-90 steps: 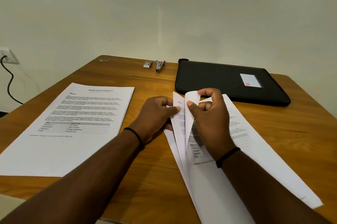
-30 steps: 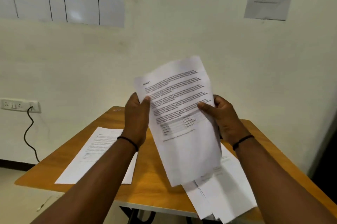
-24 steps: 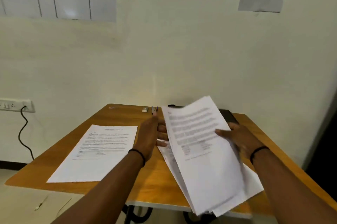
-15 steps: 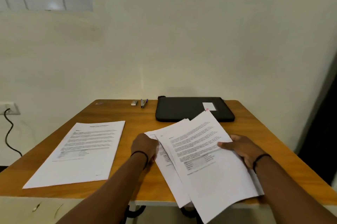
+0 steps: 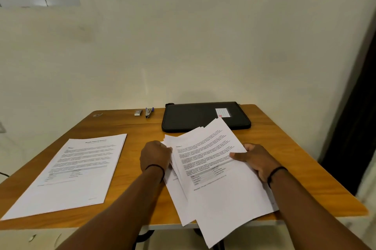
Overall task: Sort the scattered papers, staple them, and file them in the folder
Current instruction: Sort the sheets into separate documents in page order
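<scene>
A loose pile of printed sheets (image 5: 215, 176) lies fanned on the right half of the wooden table (image 5: 134, 127), its near end hanging over the front edge. My left hand (image 5: 155, 156) is curled at the pile's left edge, fingers tucked into the sheets. My right hand (image 5: 257, 161) grips the top sheet's right edge, thumb on the page. A separate stack of printed pages (image 5: 75, 172) lies flat on the left. A closed black folder (image 5: 205, 116) with a white label sits at the back. A small stapler (image 5: 149, 112) lies left of it.
A little staple box (image 5: 138, 112) rests beside the stapler near the wall. The table's back edge meets a cream wall. A dark doorway or curtain (image 5: 354, 127) stands at the right. Floor shows below the front edge.
The sheet I held up in both hands has come down onto the fanned pile on the table. My view has tilted down from the wall toward the tabletop.
</scene>
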